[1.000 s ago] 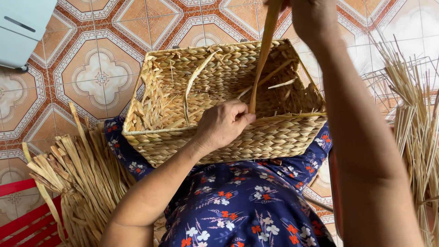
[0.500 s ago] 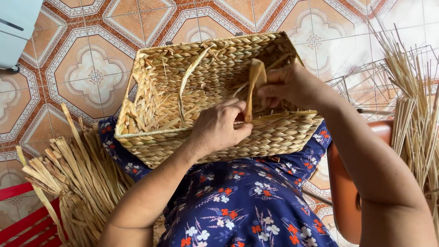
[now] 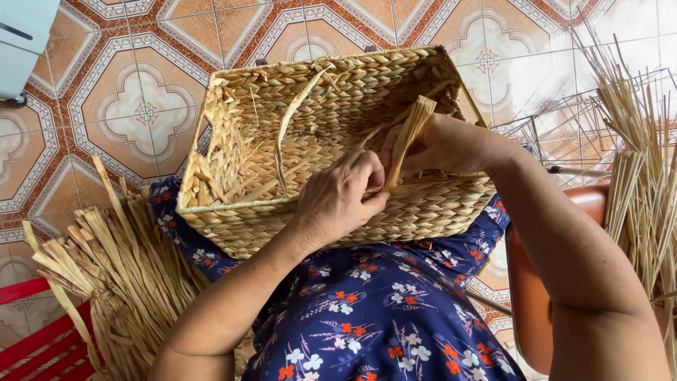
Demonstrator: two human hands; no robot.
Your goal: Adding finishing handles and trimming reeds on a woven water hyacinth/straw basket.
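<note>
Our woven basket (image 3: 331, 141) sits on our lap at the middle of the view; its sides and bottom look woven already, but loose ends poke out inside, so the rim at 3 o'clock seems unfinished; our right hand (image 3: 441, 144) pinches a flat straw strip (image 3: 407, 134) there; our left hand (image 3: 338, 201) grips the near rim; more straw (image 3: 120, 275) waits at 8 o'clock.

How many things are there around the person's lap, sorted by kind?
Woven basket: 1
Flat straw strip, held in both hands over the basket rim: 1
Bundles of dried straw: 2, one at the left and one at the right
Wire frame on the floor: 1
Hands: 2, left hand and right hand
Total: 7
</note>
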